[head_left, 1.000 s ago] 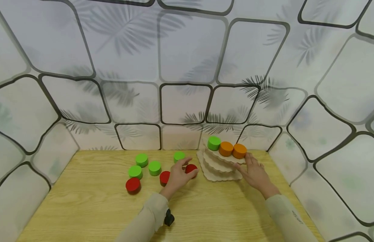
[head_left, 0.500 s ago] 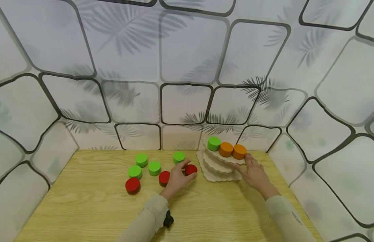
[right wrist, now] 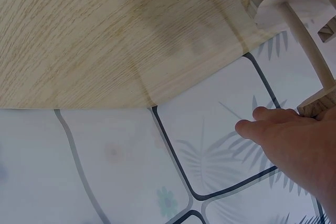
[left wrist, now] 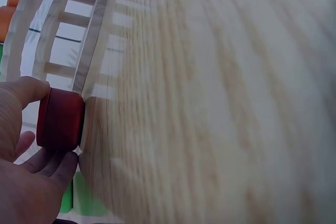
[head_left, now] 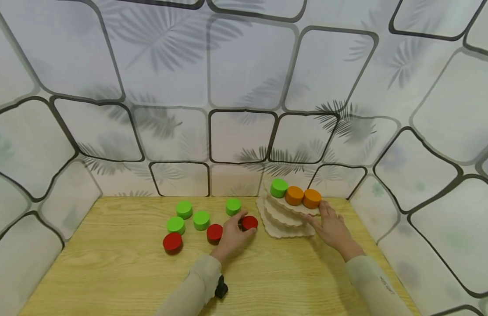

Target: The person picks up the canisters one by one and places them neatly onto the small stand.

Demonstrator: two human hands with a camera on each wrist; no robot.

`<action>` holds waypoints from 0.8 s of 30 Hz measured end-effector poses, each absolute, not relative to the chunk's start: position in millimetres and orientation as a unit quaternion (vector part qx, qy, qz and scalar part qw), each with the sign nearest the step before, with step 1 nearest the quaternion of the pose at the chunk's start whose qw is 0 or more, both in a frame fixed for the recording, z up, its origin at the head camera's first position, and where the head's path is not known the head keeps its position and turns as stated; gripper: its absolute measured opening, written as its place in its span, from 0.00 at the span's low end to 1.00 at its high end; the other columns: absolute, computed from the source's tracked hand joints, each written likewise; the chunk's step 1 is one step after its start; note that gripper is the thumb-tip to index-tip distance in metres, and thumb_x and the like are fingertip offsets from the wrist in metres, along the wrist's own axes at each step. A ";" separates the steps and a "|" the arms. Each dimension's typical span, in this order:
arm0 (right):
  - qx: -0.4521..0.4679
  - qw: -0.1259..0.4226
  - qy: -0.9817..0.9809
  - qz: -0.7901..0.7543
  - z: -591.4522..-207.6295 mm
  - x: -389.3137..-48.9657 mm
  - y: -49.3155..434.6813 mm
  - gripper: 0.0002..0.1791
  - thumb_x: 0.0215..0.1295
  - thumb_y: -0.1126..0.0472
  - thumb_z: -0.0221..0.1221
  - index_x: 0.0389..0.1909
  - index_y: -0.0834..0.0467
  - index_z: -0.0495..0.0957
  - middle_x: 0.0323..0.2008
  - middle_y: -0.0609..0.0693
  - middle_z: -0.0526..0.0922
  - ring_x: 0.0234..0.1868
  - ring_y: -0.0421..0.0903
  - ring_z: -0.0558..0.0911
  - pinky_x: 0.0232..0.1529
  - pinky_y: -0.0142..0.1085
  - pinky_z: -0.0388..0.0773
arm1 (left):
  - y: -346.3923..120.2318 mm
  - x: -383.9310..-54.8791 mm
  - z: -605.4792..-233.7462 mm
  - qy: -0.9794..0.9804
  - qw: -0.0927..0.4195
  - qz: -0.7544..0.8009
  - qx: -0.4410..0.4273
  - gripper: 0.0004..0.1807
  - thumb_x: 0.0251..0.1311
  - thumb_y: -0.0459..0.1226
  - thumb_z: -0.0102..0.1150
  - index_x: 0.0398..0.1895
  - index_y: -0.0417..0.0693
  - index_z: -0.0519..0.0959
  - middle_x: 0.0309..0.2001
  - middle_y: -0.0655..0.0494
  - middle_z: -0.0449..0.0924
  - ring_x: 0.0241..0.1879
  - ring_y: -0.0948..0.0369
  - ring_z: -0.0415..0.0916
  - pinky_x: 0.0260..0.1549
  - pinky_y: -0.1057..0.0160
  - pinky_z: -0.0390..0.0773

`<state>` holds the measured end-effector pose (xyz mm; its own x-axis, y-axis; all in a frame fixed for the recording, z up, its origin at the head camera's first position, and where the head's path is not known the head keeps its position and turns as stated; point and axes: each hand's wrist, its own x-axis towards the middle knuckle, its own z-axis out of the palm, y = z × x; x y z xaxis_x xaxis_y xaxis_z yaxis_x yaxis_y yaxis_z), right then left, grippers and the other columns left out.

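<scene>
Left hand [head_left: 231, 235] pinches the rightmost red disc [head_left: 250, 222] on the bench [head_left: 109, 276], left of the tiered stand [head_left: 283, 212]; right hand [head_left: 335, 231], fingers extended, touches that. Disc: probably light, stiff, smooth; hold opposite sides.

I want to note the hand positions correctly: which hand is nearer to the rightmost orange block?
Right. The right hand is beside the rightmost orange block, at the right end of the stand; the left hand is well to that block's left, gripping a red block.
</scene>
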<state>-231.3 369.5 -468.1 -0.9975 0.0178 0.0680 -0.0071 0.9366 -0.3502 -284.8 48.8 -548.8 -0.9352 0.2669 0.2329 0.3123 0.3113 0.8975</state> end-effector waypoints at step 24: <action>0.000 0.032 -0.984 0.177 -470.7 -233.2 372.8 0.53 0.82 0.32 0.43 0.82 0.73 0.43 0.81 0.77 0.47 0.79 0.77 0.53 0.74 0.78 0.46 | 54.9 -285.2 -542.3 -0.812 0.005 -0.563 -0.151 0.34 0.62 0.38 0.73 0.70 0.35 0.75 0.60 0.42 0.83 0.56 0.52 0.82 0.53 0.54 0.84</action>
